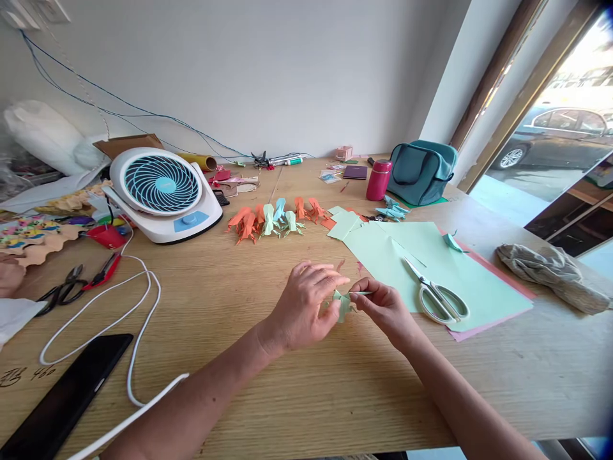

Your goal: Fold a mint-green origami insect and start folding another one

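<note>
- Black phone (62, 399) lies closest, at the table's (287, 396) near edge, left of the scissors (438, 295).
- Left hand (306, 306), grip pinching the green paper figure (342, 303).
- Right hand (383, 310) pinches the figure's thin strip, just left of the scissors.
- Scissors rest on green paper sheets (431, 268).

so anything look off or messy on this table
Nothing damaged or spilled. The white cable loops loosely across the table from the fan, and the scissors lie open on the green paper. Both hands pinch a small folded piece.
</note>
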`<state>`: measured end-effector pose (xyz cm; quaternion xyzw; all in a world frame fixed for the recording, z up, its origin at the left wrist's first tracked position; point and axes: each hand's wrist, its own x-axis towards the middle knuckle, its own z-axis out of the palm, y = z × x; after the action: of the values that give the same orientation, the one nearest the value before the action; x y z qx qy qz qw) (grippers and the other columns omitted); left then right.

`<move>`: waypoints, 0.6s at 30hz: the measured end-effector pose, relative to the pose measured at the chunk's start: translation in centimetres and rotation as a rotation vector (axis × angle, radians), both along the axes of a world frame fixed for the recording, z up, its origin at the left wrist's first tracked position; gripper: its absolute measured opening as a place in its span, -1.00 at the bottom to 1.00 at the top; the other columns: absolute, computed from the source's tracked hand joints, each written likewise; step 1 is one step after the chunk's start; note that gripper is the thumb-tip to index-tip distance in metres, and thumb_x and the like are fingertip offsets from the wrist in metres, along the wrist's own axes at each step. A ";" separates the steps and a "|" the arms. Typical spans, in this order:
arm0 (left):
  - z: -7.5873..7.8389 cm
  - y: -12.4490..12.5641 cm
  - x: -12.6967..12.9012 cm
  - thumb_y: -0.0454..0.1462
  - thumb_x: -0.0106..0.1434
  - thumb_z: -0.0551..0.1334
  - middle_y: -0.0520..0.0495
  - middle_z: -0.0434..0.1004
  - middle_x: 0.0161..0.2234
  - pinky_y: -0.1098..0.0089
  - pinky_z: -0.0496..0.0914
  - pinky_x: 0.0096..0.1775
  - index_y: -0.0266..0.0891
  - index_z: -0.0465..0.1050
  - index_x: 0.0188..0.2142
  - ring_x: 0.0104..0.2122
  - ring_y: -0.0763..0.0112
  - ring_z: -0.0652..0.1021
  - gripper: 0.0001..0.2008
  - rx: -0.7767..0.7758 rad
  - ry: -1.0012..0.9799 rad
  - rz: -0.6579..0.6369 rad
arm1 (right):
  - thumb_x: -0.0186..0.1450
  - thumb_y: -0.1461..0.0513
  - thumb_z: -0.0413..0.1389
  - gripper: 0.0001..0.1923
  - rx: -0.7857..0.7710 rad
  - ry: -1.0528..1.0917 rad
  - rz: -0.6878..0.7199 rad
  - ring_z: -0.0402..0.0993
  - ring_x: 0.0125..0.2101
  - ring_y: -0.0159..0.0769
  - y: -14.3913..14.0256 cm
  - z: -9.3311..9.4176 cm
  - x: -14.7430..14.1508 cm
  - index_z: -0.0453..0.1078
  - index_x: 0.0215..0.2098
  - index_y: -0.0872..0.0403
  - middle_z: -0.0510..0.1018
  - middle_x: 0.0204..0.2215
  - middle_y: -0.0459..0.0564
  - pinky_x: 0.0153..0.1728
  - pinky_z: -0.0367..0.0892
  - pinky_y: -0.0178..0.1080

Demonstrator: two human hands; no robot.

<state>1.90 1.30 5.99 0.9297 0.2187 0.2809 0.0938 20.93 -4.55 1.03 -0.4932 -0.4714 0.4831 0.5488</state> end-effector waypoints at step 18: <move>-0.6 0.3 0.6 -0.31 0.25 0.25 0.07 0.59 -0.40 0.45 0.34 -0.19 -0.20 0.51 -0.40 -0.34 0.42 0.52 -0.90 -0.576 -0.201 0.133 | 0.25 0.01 0.23 -0.72 0.128 -0.123 -0.014 0.46 -0.36 -0.28 -0.1 -0.4 -0.3 0.49 -0.26 0.04 0.58 -0.34 0.00 -0.32 0.37 -0.23</move>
<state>2.55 1.62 5.40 0.8162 0.3391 0.3034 0.3560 20.61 -4.69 0.59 -0.4892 -0.5308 0.4168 0.5524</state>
